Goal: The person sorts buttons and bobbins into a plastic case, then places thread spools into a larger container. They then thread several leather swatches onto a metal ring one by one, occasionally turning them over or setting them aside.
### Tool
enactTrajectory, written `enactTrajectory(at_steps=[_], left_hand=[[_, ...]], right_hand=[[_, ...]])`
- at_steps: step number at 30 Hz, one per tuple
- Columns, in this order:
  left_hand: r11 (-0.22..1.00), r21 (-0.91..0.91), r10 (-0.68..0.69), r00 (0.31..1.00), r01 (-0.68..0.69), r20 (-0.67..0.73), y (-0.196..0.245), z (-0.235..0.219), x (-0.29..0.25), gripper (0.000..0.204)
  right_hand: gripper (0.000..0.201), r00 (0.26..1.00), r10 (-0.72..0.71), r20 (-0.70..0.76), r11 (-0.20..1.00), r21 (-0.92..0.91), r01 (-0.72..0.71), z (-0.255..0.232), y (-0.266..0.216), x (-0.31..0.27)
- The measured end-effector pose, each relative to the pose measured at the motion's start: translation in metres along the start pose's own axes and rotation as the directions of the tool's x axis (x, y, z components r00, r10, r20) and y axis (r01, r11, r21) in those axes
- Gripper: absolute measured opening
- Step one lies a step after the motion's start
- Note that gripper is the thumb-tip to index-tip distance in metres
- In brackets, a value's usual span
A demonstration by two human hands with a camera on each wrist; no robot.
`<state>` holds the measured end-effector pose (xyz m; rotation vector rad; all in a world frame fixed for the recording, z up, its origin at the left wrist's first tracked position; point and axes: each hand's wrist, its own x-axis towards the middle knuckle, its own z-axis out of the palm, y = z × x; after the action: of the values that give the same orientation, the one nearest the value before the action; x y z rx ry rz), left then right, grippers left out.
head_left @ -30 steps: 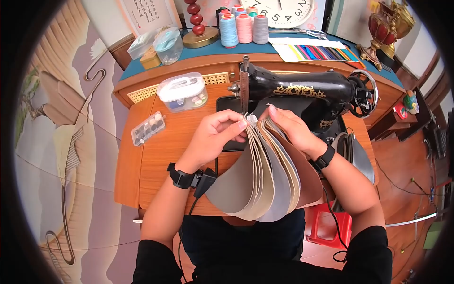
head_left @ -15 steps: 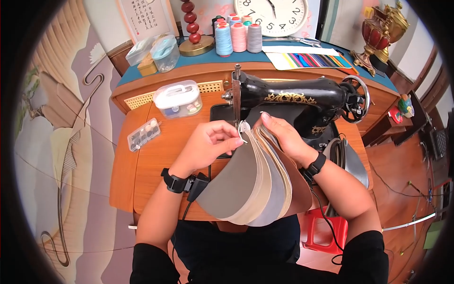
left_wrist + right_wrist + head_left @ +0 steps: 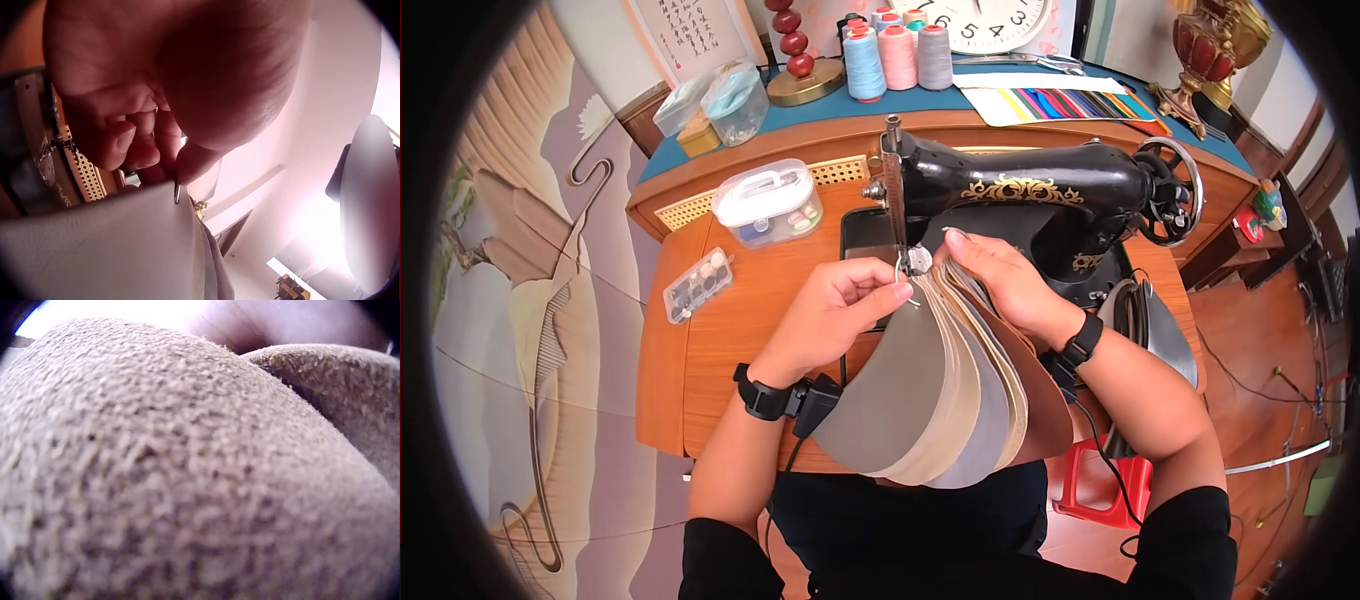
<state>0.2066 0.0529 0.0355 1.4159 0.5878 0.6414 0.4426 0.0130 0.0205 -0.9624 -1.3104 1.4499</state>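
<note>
A fan of leather swatches (image 3: 890, 385) in grey, beige, blue-grey and brown hangs between my hands, in front of the sewing machine. At its top corner my left hand (image 3: 832, 308) pinches a thin metal ring (image 3: 898, 268) between thumb and fingers. The left wrist view shows the ring (image 3: 177, 192) passing through a pale swatch (image 3: 106, 250) close to the fingertips. A round silvery piece (image 3: 919, 260) sits beside the ring. My right hand (image 3: 1008, 288) grips the stack's upper right side, its thumb uppermost. Rough swatch backs (image 3: 156, 462) fill the right wrist view.
A black sewing machine (image 3: 1020, 185) stands just behind the hands. To the left lie a lidded clear box (image 3: 767, 205) and a small compartment case (image 3: 699, 287). More swatches (image 3: 1165, 335) hang at the table's right edge. Thread spools (image 3: 897, 58) stand at the back.
The front grey swatches have spread flatter and to the left. The ring and silvery piece at the top show more clearly. Both hands keep their hold, and the head view has shifted slightly.
</note>
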Motion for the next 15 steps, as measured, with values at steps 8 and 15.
enactTrajectory(at_steps=[8,15], left_hand=[[0.994,0.101,0.028,0.991,-0.041,0.131,-0.008,-0.006,-0.001,0.014],[0.993,-0.046,-0.104,0.987,0.11,0.125,0.011,-0.009,-0.006,0.012]], right_hand=[[0.041,0.998,-0.047,0.045,0.984,0.174,0.038,0.002,-0.002,-0.002],[0.04,0.999,-0.02,0.046,0.975,0.22,0.01,0.001,-0.007,-0.005]])
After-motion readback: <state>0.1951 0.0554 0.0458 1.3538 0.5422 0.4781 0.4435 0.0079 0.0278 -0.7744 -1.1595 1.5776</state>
